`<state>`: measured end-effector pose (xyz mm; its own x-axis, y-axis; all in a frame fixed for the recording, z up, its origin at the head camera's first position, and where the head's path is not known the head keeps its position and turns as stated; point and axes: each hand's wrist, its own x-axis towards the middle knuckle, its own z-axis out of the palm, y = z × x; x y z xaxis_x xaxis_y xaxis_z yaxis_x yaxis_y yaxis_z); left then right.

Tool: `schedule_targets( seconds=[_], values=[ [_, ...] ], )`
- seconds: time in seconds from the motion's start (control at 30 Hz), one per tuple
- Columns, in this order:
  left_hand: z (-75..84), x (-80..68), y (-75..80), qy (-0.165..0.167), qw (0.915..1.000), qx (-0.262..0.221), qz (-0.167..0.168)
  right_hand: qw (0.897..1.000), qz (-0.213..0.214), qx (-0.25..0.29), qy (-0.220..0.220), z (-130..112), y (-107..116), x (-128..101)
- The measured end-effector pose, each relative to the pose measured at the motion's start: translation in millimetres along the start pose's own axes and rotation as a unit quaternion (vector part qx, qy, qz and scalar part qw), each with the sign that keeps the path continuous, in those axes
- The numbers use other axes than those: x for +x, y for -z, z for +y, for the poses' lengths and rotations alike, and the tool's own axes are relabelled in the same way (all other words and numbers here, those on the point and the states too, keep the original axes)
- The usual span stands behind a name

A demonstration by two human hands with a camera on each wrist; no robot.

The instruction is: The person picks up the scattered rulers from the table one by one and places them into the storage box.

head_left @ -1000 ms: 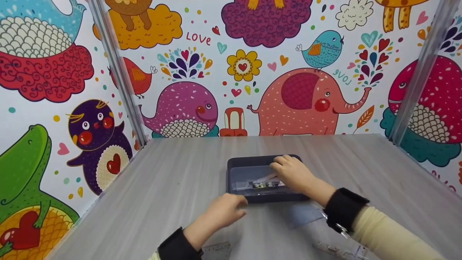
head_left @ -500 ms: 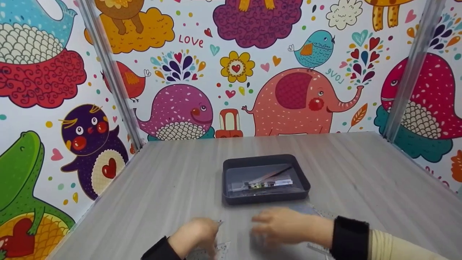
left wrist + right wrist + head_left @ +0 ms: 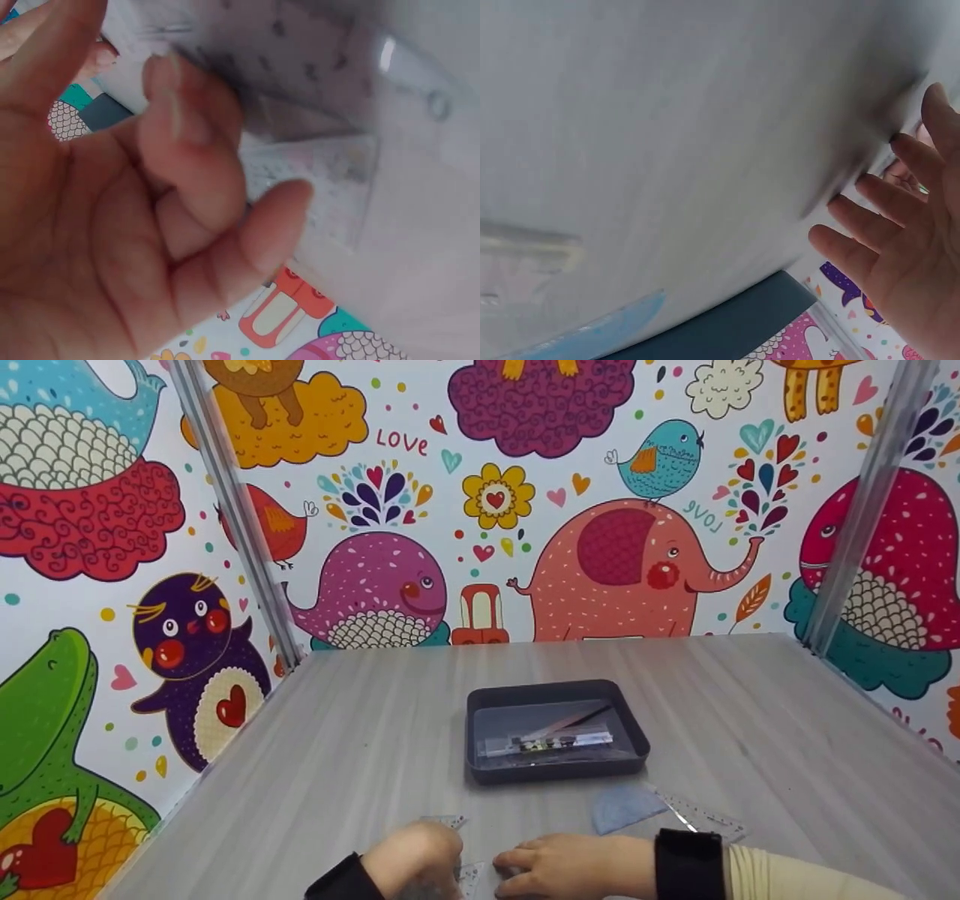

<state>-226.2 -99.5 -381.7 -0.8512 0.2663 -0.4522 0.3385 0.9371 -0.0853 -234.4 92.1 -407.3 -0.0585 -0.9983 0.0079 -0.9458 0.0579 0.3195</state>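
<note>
My left hand [image 3: 420, 851] reaches down over clear, printed plastic set squares. One set square [image 3: 444, 819] shows past the knuckles, another piece [image 3: 470, 877] beside the fingertips. In the left wrist view its fingers are bent in front of a printed clear sheet [image 3: 322, 172]; whether they pinch it is hidden. My right hand [image 3: 566, 866] is palm down, low over the table, fingers spread and pointing left, close to the left hand. In the right wrist view those fingers [image 3: 870, 217] hold nothing. Beyond the right hand lie a bluish protractor [image 3: 626, 808] and a clear set square [image 3: 701, 814].
A dark grey tray [image 3: 556, 774] stands in mid table, holding a clear packet [image 3: 559, 741] and a thin dark stick [image 3: 589, 718]. Walls with cartoon animals [image 3: 615, 570] border the grey wood-grain table [image 3: 360, 735] at the back and sides, with metal posts at the corners.
My right hand has left the tray and come down toward the front, near the left hand. My left hand has moved lower and left, onto the clear set squares. The tray has stayed put.
</note>
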Motion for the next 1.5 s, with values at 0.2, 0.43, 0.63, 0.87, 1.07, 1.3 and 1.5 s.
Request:
schedule_targets(
  seconds=[0.2,0.43,0.63,0.87,1.07,1.3,1.5],
  values=[
    [6.5,3.8,-4.6,-0.094,0.9929,-0.005,0.072,0.999,0.028,-0.026,0.015,0,-2,6],
    [7.6,7.2,-9.3,-0.160,0.9769,-0.050,0.132,0.998,0.035,-0.048,0.013,0,-2,-3],
    [10.7,12.9,-9.3,-0.150,0.9764,-0.063,0.142,0.999,0.000,-0.021,-0.030,1,4,-24],
    [19.7,17.3,-13.6,-0.135,0.9698,-0.062,0.193,0.997,-0.002,0.036,-0.069,8,5,-53],
    [28.4,14.7,-10.3,-0.157,0.9677,-0.053,0.190,0.993,0.009,0.060,-0.097,15,2,-80],
    [33.9,15.7,-8.5,-0.149,0.9685,-0.055,0.192,0.984,-0.002,0.088,-0.157,15,2,-94],
    [45.8,27.5,-6.3,-0.137,0.9633,-0.049,0.225,0.952,-0.039,0.136,-0.273,15,1,-77]
  ],
)
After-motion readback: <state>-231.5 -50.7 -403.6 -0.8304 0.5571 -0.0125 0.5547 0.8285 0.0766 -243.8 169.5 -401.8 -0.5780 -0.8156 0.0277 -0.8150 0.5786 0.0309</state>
